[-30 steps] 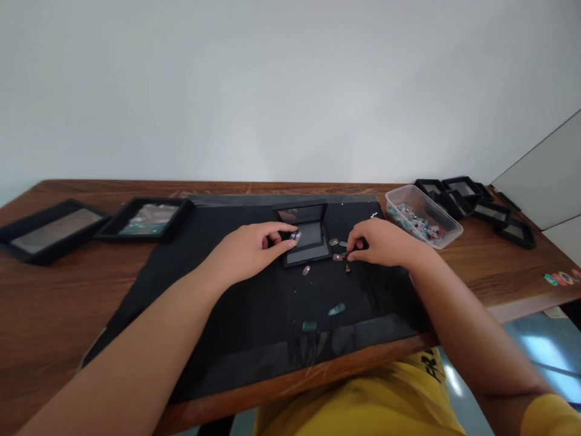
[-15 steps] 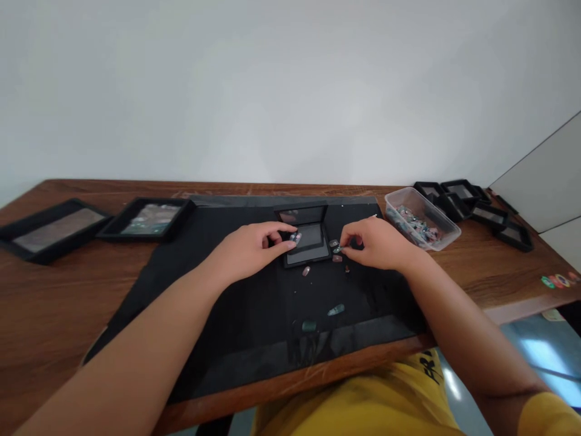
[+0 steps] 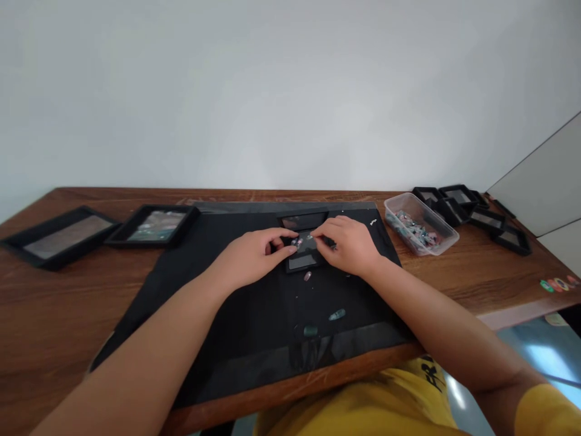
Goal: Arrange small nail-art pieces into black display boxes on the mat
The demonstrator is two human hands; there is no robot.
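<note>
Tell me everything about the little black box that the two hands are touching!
The little black box is a small, flat, dark case lying open on the black mat, its lid tilted up at the far side. The tray looks shiny and greyish inside. The left hand touches its left edge, the right hand covers its right side, and tiny pale stones sit between their fingers.

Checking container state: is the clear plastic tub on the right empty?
No, the clear plastic tub holds a pile of small multicoloured pieces along its bottom.
</note>
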